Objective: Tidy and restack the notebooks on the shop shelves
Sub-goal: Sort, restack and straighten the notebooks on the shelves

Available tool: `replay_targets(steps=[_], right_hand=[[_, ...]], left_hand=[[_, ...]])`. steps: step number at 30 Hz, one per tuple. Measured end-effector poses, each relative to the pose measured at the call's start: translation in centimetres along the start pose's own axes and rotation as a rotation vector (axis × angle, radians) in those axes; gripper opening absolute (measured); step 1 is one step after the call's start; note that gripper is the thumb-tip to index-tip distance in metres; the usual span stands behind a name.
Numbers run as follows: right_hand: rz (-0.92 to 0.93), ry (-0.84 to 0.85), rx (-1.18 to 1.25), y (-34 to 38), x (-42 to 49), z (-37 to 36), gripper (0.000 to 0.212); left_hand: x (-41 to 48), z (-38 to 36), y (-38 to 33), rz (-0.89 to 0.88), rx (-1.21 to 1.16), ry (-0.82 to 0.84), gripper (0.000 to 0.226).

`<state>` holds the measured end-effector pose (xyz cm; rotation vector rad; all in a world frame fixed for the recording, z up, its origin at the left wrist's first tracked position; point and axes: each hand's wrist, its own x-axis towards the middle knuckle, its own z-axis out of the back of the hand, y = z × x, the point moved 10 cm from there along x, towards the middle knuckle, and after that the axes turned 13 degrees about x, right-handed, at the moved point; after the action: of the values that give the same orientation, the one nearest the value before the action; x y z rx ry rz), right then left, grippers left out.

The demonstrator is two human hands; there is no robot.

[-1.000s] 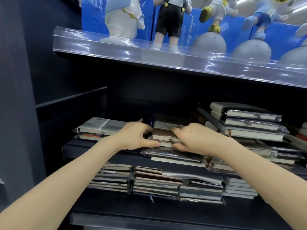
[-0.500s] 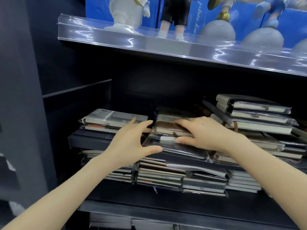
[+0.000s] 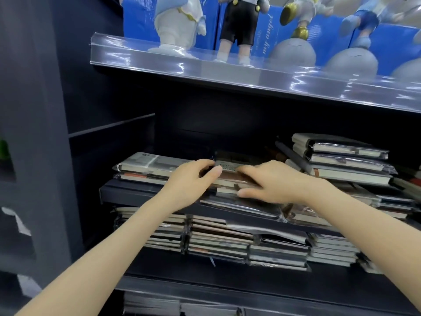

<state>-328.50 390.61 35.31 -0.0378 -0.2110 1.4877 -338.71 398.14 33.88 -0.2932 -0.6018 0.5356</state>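
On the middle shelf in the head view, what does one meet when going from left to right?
Grey plastic-wrapped notebook marked B5 → left hand → small pile of brown and white notebooks → right hand → tall stack of black-covered notebooks.

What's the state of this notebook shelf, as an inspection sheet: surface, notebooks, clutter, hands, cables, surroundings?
Surface: dark shelf, with stacks three across.
Job's things: centre stack between both hands; left stack fairly neat; right stack askew; lower rows uneven.
Clutter: wrapped notebooks overhang the shelf edge.
Hands: left hand grips the centre stack's left end; right hand pinches its front, fingers on top.
Cables: nothing seen.
Surroundings: figurines and blue boxes on the upper shelf.
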Motion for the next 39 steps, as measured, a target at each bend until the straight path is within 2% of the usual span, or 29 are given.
replay_targets(steps=[2,3,6,9,13,16,19,21,26,30,35,39], right_hand=[[-0.157,0.009,0.336,-2.1,-0.3,0.7,0.068],[-0.223,-0.014,0.424,-3.3,0.0,0.7,0.068],[-0.356,-0.042,0.508,-5.8,2.1,-0.2,0.065],[-0.411,0.030,0.546,-6.7,5.3,-0.7,0.061],[-0.475,0.197,0.589,-7.7,7.6,-2.0,0.074],[-0.550,0.165,0.706,-9.2,8.6,-3.0,0.079],[-0.575,0.133,0.795,-10.0,9.1,-4.0,0.072],[-0.569,0.142,0.837,-9.8,9.1,-4.3,0.060],[-0.560,0.156,0.834,-9.4,9.0,-4.1,0.061],[-0.559,0.134,0.727,-9.2,8.5,-3.1,0.064],[-0.564,0.189,0.664,-8.3,7.8,-2.9,0.066],[-0.591,0.113,0.731,-9.2,7.4,-3.7,0.057]], left_hand=[[0.9,-1.0,0.4,-0.003,0.068,0.119,0.059],[1.3,-1.2,0.5,-0.010,0.157,0.152,0.066],[1.8,-2.0,0.3,-0.034,0.326,0.175,0.079],[2.2,-2.0,-0.1,-0.064,0.305,0.128,0.080],[3.1,-1.8,-0.2,-0.112,0.267,0.106,0.083],[3.3,-2.2,0.2,-0.127,0.211,0.123,0.083],[3.3,-2.5,0.3,-0.146,0.242,0.102,0.085],[3.3,-2.5,0.4,-0.150,0.245,0.075,0.085],[2.0,-1.7,0.4,-0.163,0.215,0.032,0.091],[0.7,-0.8,0.4,-0.177,0.205,-0.010,0.098],[-0.7,-0.5,-0.2,-0.210,0.202,-0.037,0.098],[-2.2,-0.9,-0.6,-0.268,0.123,-0.035,0.104]])
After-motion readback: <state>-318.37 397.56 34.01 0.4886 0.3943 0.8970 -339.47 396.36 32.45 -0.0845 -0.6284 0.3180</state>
